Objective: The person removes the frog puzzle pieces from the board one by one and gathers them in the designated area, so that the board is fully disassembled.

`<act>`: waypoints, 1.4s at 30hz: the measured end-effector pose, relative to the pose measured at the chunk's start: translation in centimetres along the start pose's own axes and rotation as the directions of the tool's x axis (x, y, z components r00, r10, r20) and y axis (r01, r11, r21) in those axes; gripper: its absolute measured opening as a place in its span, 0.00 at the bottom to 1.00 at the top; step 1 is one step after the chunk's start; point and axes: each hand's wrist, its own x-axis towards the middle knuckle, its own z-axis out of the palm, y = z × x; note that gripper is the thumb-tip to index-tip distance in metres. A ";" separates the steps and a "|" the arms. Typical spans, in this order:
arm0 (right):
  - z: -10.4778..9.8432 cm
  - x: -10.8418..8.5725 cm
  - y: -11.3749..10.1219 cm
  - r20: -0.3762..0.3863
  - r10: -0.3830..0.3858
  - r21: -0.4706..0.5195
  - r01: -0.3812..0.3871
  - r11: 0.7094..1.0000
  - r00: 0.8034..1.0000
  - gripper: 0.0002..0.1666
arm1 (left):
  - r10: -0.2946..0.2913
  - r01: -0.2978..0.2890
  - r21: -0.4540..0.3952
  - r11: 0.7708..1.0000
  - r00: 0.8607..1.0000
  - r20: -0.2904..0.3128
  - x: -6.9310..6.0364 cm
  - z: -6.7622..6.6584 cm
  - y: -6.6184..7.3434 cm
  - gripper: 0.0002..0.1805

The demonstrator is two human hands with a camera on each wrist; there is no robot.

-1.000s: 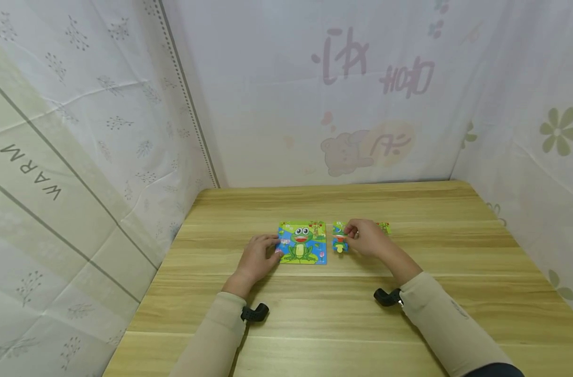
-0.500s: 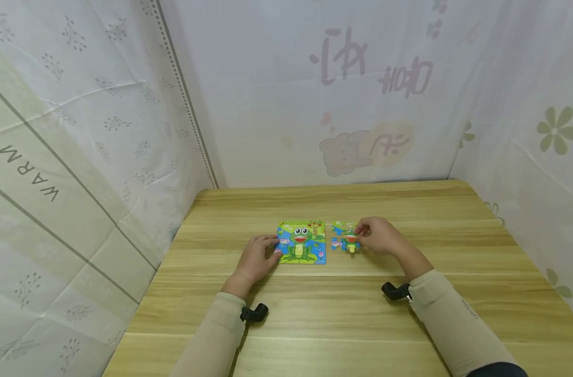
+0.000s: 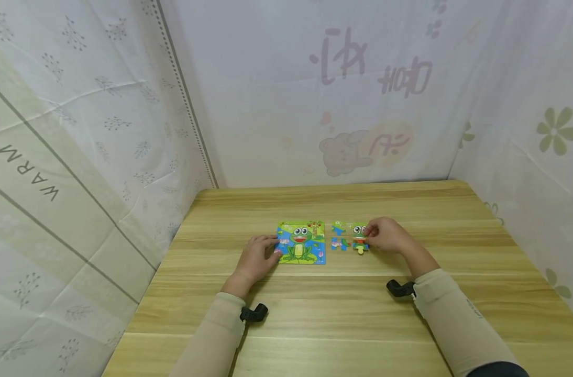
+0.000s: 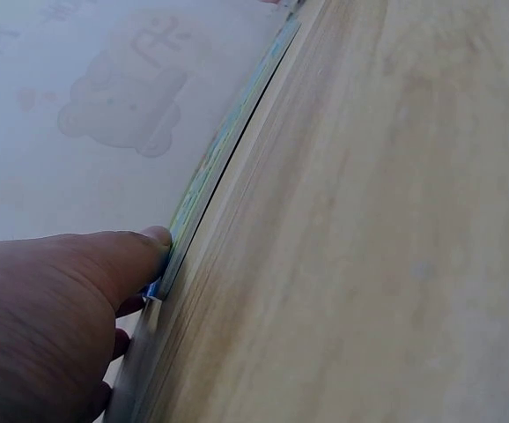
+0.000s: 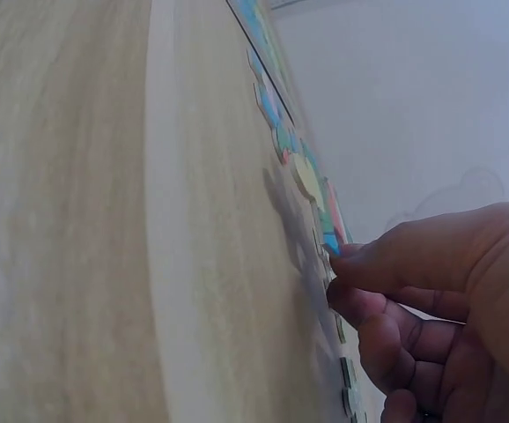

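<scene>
A square frog picture board (image 3: 300, 243) lies flat on the wooden table. My left hand (image 3: 257, 260) rests at its left edge, and in the left wrist view the thumb (image 4: 155, 238) touches the board's corner. Right of the board, my right hand (image 3: 389, 235) pinches a jigsaw piece (image 3: 360, 249) with a red mouth and yellow tab between thumb and index finger. That piece sits just below a jigsaw piece with the frog's eyes (image 3: 359, 229). In the right wrist view its yellow tab (image 5: 307, 179) shows, close above the table. The hand hides its right side.
Two more jigsaw pieces, a green-and-blue corner piece (image 3: 338, 228) and a blue piece with a pink flower (image 3: 338, 244), lie between board and right hand. Other pieces under the right hand are mostly hidden. Printed curtains (image 3: 267, 104) hang behind the table (image 3: 286, 324).
My right hand has moved to the right with the mouth piece, from beside the board to below the eyes piece. The two left pieces have come into view. My left hand stays put.
</scene>
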 end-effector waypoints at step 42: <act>-0.2 -0.4 0.2 0.040 0.039 0.040 -0.040 0.998 0.998 0.03 | -0.008 0.008 0.000 1.000 1.000 0.020 0.0 0.0 -0.2 0.23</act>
